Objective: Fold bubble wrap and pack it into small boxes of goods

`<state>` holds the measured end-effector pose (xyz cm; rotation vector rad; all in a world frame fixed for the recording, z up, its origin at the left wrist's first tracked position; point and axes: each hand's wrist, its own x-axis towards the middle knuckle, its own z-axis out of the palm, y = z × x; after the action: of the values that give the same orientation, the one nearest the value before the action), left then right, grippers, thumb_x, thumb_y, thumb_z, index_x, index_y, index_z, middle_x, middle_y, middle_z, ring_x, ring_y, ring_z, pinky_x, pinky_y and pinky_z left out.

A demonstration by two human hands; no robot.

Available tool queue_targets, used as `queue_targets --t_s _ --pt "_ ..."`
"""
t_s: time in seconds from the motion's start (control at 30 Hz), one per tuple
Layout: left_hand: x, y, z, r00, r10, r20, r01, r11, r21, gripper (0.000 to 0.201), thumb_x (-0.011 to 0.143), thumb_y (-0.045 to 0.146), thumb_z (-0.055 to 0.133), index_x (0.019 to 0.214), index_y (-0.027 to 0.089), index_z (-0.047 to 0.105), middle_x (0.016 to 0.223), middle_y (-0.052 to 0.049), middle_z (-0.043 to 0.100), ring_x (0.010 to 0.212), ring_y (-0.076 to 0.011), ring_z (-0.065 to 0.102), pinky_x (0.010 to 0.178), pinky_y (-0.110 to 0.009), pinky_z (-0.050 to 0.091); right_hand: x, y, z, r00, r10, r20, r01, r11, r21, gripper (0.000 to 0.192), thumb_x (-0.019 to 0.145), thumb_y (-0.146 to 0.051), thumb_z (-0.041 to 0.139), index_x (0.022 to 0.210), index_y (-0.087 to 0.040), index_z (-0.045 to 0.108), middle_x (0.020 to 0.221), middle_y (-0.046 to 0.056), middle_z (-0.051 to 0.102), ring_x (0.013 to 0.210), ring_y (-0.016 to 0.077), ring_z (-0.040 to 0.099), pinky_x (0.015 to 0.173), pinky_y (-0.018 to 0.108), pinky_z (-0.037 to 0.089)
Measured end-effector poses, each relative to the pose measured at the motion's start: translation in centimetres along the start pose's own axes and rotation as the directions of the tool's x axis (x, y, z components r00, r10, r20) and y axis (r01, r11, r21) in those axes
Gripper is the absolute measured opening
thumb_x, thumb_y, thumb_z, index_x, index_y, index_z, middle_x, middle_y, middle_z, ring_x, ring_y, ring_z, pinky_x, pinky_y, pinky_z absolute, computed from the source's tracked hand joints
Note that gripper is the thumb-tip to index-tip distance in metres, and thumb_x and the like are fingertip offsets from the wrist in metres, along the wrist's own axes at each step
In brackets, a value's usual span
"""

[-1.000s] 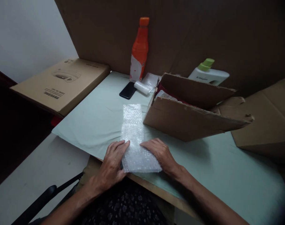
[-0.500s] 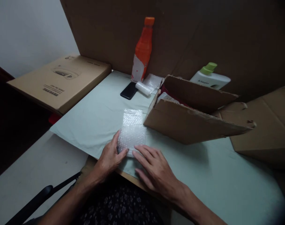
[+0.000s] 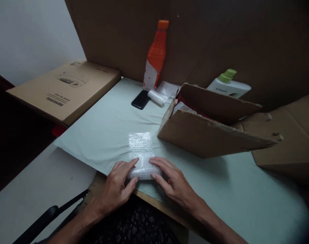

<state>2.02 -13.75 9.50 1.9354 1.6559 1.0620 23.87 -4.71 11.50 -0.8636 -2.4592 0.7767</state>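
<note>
Bubble wrap (image 3: 141, 154) lies at the near edge of the surface (image 3: 220, 189), close to its near left corner, with the near end curled into a small roll and the flat tail running away from you toward the far edge. Your left hand (image 3: 117, 186) cups the roll's left end, thumb laid over the top and fingers (image 3: 121, 169) curved loosely around it. Your right hand (image 3: 173, 184) covers the right end, fingers (image 3: 161, 162) spread and pressed on the roll rather than closed around it. Neither hand is a fist; both are half-curled, with the roll between them.

By my reading, you are partway through rolling the sheet up, and whether anything sits inside the roll cannot be told. The next move would call for even pressure from both hands so the roll tracks straight along the tail and stays tight.

Just past the tail, toward the right, an open cardboard box (image 3: 210, 132) lies tilted with its flap up, near but apart from the wrap. At the far edge stand an orange bottle (image 3: 156, 56) and, beside it, a black phone (image 3: 140, 99) and a second small roll of wrap (image 3: 157, 96). A white bottle with a green cap (image 3: 228, 83) sits behind the box. A flat carton (image 3: 65, 89) rests off the far left corner.
</note>
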Motion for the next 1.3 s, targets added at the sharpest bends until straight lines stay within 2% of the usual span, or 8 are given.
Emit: queue_targets --t_s 0.1,0.27,0.47,0.6,0.7,0.9,1.13,1.3 --pt "1.4 -0.9 0.4 0.997 -0.079 -0.015 0.079 0.997 -0.011 0.051 0.093 0.022 0.055 0.143 0.025 0.048 0.118 -0.010 0.071 0.102 -0.0251 0.067 0.088 -0.044 0.058 -0.2 -0.1 0.3 0.975 -0.173 -0.142 0.132 0.956 -0.261 0.028 0.097 -0.025 0.058 0.124 -0.021 0.061 0.130 0.015 0.066 0.118 0.0309 0.060 0.095 0.051 0.048" --pt "3.0 -2.5 1.0 0.992 -0.101 -0.074 0.107 0.991 0.080 0.041 0.095 0.028 0.054 0.136 0.020 0.054 0.112 -0.011 0.070 0.100 -0.0263 0.065 0.091 -0.047 0.054 1.9 0.5 1.5 0.967 -0.246 0.065 0.252 0.888 -0.386 0.033 0.096 -0.019 0.054 0.129 -0.017 0.059 0.131 0.016 0.065 0.118 0.0324 0.057 0.093 0.050 0.048" --pt "1.5 -1.8 0.0 0.988 -0.062 -0.142 0.074 0.994 0.075 0.044 0.097 0.033 0.056 0.140 0.027 0.048 0.129 -0.010 0.060 0.119 -0.0276 0.056 0.101 -0.050 0.049 2.8 0.6 0.8 0.975 -0.171 0.143 0.195 0.964 -0.181 0.031 0.095 -0.019 0.056 0.126 -0.019 0.061 0.118 0.011 0.070 0.105 0.0260 0.064 0.091 0.045 0.050" --pt "-1.4 -0.8 0.0 0.936 -0.307 -0.172 0.279 0.946 -0.167 0.053 0.096 0.036 0.057 0.146 0.031 0.042 0.133 -0.010 0.055 0.117 -0.0255 0.058 0.100 -0.046 0.051 3.1 0.6 -0.2 0.984 -0.003 0.181 0.017 0.997 -0.073 0.035 0.096 -0.027 0.058 0.131 -0.024 0.061 0.124 0.008 0.071 0.112 0.0255 0.065 0.099 0.045 0.049" --pt "-2.4 0.0 0.3 0.825 -0.550 -0.133 0.427 0.758 -0.492 0.062 0.090 0.041 0.064 0.146 0.027 0.041 0.126 -0.011 0.058 0.105 -0.0236 0.063 0.091 -0.042 0.056 5.5 1.2 -0.4 0.955 0.192 0.226 -0.192 0.981 -0.022 0.037 0.096 -0.031 0.056 0.131 -0.020 0.063 0.123 0.011 0.072 0.107 0.0273 0.069 0.093 0.043 0.052" --pt "-0.1 2.3 0.3 0.617 -0.722 0.314 0.446 -0.009 -0.895 0.085 0.074 0.037 0.083 0.144 0.015 0.040 0.130 -0.018 0.062 0.121 -0.0323 0.062 0.106 -0.046 0.049 8.4 0.8 -0.5 0.920 0.284 0.271 -0.299 0.954 0.016 0.041 0.097 -0.033 0.050 0.130 -0.013 0.064 0.113 0.015 0.074 0.100 0.0282 0.069 0.089 0.039 0.049" --pt "1.1 2.7 2.0 0.653 -0.680 0.334 0.378 -0.088 -0.921 0.089 0.067 0.033 0.088 0.144 0.019 0.046 0.121 -0.011 0.068 0.115 -0.0299 0.063 0.101 -0.040 0.049 2.7 -0.9 -1.1 0.937 0.203 0.286 -0.290 0.906 0.308 0.035 0.098 -0.042 0.051 0.119 -0.021 0.068 0.111 0.008 0.072 0.102 0.0240 0.065 0.094 0.038 0.049" --pt "0.6 3.7 3.6 0.731 -0.612 0.302 0.414 0.046 -0.909 0.106 0.071 0.038 0.086 0.157 0.027 0.025 0.109 -0.007 0.071 0.093 -0.0227 0.070 0.085 -0.033 0.052 -0.8 0.2 -1.7 0.938 0.311 0.155 -0.347 0.809 0.475 0.080 0.079 -0.057 0.073 0.146 -0.020 0.050 0.148 0.015 0.051 0.129 0.0317 0.054 0.105 0.045 0.045"
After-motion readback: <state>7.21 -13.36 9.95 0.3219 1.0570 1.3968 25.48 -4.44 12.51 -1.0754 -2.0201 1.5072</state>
